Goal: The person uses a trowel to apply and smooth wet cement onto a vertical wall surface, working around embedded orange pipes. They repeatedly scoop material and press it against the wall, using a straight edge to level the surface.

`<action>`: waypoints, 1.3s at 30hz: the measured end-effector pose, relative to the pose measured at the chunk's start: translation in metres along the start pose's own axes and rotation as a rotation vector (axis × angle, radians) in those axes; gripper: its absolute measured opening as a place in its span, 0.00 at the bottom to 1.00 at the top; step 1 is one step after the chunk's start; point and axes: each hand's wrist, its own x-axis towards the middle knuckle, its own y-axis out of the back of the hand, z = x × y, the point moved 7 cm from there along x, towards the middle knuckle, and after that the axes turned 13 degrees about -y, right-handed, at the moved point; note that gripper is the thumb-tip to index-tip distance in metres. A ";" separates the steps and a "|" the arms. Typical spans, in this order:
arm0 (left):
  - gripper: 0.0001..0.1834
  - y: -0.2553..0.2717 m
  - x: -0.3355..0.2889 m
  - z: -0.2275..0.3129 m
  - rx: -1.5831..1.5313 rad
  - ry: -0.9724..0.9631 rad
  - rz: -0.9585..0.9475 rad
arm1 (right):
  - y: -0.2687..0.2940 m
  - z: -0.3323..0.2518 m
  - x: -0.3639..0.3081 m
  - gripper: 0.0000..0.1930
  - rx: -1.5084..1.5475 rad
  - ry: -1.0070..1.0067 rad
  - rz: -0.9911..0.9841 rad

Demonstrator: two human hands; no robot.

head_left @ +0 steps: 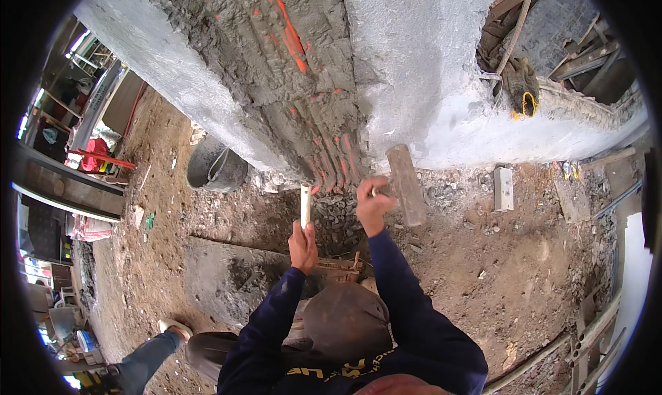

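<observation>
My left hand (303, 246) is closed around the lower part of a short cream-coloured pipe (305, 206), which stands upright before the wall's foot. My right hand (374, 205) has its fingers curled beside a long, flat wooden float (407, 185); its handle is mostly hidden by the fingers. Both hands are in front of a band of rough wet mortar (303, 77) on the wall. Several orange conduits (292, 40) show through the mortar, and their lower ends (338, 171) reach down close to the pipe's top.
A black bucket (215, 166) stands against the wall at left. A mortar-stained board (227, 274) lies near my left arm. On the dirt at right is a rectangular block (504, 188). A dark glove (520, 84) hangs at the broken wall opening. Another person's leg (148, 360) shows lower left.
</observation>
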 end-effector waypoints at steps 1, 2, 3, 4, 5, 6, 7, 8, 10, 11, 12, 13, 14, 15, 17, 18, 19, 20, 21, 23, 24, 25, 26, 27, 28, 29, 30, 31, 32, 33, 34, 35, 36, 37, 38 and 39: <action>0.19 -0.001 0.000 -0.001 -0.013 0.025 0.005 | 0.001 0.006 0.008 0.33 -0.031 -0.061 0.018; 0.19 -0.002 -0.001 -0.002 -0.027 0.048 0.009 | 0.001 0.012 0.019 0.33 -0.060 -0.119 0.033; 0.19 0.000 -0.002 -0.005 -0.018 0.054 0.006 | -0.001 0.020 0.026 0.33 -0.104 -0.283 0.038; 0.19 0.003 -0.005 -0.009 -0.011 0.058 0.001 | 0.000 0.027 0.028 0.33 -0.149 -0.446 0.044; 0.19 0.003 -0.008 -0.012 -0.004 0.062 -0.004 | 0.007 0.025 0.023 0.33 -0.125 -0.469 0.054; 0.19 0.003 -0.009 -0.016 0.006 0.047 0.005 | 0.014 0.021 0.015 0.33 -0.099 -0.486 0.057; 0.19 0.003 -0.013 -0.019 0.019 0.037 0.012 | 0.018 0.019 0.002 0.33 -0.072 -0.511 0.062; 0.19 0.004 -0.015 -0.024 0.033 0.028 0.018 | 0.022 0.015 -0.009 0.34 -0.001 -0.507 0.083; 0.18 -0.001 -0.014 -0.016 0.018 0.055 -0.011 | 0.024 -0.002 -0.014 0.35 0.081 -0.378 0.061; 0.18 -0.004 -0.013 -0.013 0.012 0.069 -0.025 | 0.025 -0.008 -0.016 0.35 0.122 -0.314 0.049; 0.18 -0.004 -0.010 -0.006 0.023 0.068 -0.035 | 0.026 -0.010 -0.015 0.34 0.154 -0.258 0.054; 0.18 -0.005 -0.007 -0.002 0.016 0.066 -0.050 | 0.030 -0.009 -0.016 0.34 0.140 -0.260 0.074; 0.18 -0.007 -0.004 0.001 0.008 0.064 -0.064 | 0.036 -0.011 -0.019 0.33 0.126 -0.262 0.093; 0.18 -0.006 0.001 0.005 0.005 0.062 -0.073 | 0.041 -0.012 -0.022 0.32 0.115 -0.266 0.106; 0.18 -0.006 0.027 0.044 -0.082 -0.026 -0.055 | 0.064 -0.005 -0.032 0.31 -0.094 -0.338 0.106; 0.18 -0.006 0.043 0.062 -0.124 -0.073 -0.044 | 0.076 0.001 -0.039 0.30 -0.197 -0.371 0.106; 0.19 -0.012 0.062 0.072 -0.146 -0.115 -0.082 | 0.090 0.009 -0.046 0.30 -0.289 -0.368 0.126; 0.19 -0.016 0.085 0.099 -0.176 -0.226 -0.095 | 0.107 0.019 -0.052 0.30 -0.384 -0.363 0.153; 0.19 -0.018 0.104 0.118 -0.231 -0.221 -0.103 | 0.119 0.024 -0.061 0.30 -0.476 -0.361 0.176; 0.22 -0.013 0.135 0.149 -0.218 -0.234 -0.113 | 0.124 0.016 -0.084 0.30 -0.579 -0.371 0.180; 0.23 -0.011 0.150 0.160 -0.158 -0.260 -0.118 | 0.124 0.011 -0.093 0.31 -0.625 -0.372 0.185; 0.24 -0.014 0.164 0.158 -0.109 -0.251 -0.134 | 0.128 0.015 -0.102 0.30 -0.624 -0.408 0.155; 0.24 -0.018 0.177 0.152 -0.058 -0.241 -0.148 | 0.133 0.018 -0.109 0.30 -0.622 -0.444 0.124; 0.25 -0.022 0.184 0.146 -0.010 -0.234 -0.160 | 0.139 0.022 -0.114 0.30 -0.622 -0.477 0.093; 0.25 -0.021 0.186 0.146 0.046 -0.236 -0.135 | 0.146 0.024 -0.119 0.30 -0.637 -0.494 0.104; 0.25 -0.020 0.187 0.147 0.156 -0.244 -0.122 | 0.150 0.026 -0.125 0.30 -0.650 -0.513 0.112; 0.25 -0.016 0.186 0.158 0.265 -0.253 -0.114 | 0.153 0.028 -0.128 0.29 -0.661 -0.533 0.127; 0.25 -0.011 0.183 0.168 0.374 -0.253 -0.109 | 0.156 0.027 -0.132 0.29 -0.631 -0.543 0.141; 0.24 -0.004 0.184 0.184 0.466 -0.313 -0.108 | 0.157 0.026 -0.136 0.29 -0.599 -0.552 0.154; 0.23 0.002 0.185 0.192 0.491 -0.353 -0.110 | 0.160 0.024 -0.140 0.29 -0.575 -0.563 0.161; 0.23 0.005 0.186 0.197 0.516 -0.391 -0.118 | 0.164 0.023 -0.143 0.29 -0.603 -0.549 0.161; 0.22 0.006 0.188 0.201 0.539 -0.429 -0.125 | 0.169 0.024 -0.142 0.29 -0.631 -0.535 0.160; 0.23 0.003 0.189 0.199 0.529 -0.409 -0.184 | 0.175 0.022 -0.148 0.29 -0.664 -0.530 0.156; 0.24 0.003 0.193 0.199 0.525 -0.395 -0.232 | 0.174 0.018 -0.152 0.29 -0.694 -0.538 0.155; 0.25 0.002 0.194 0.197 0.520 -0.381 -0.279 | 0.174 0.013 -0.158 0.29 -0.725 -0.547 0.153; 0.25 0.003 0.197 0.196 0.513 -0.378 -0.292 | 0.169 0.010 -0.157 0.29 -0.745 -0.540 0.155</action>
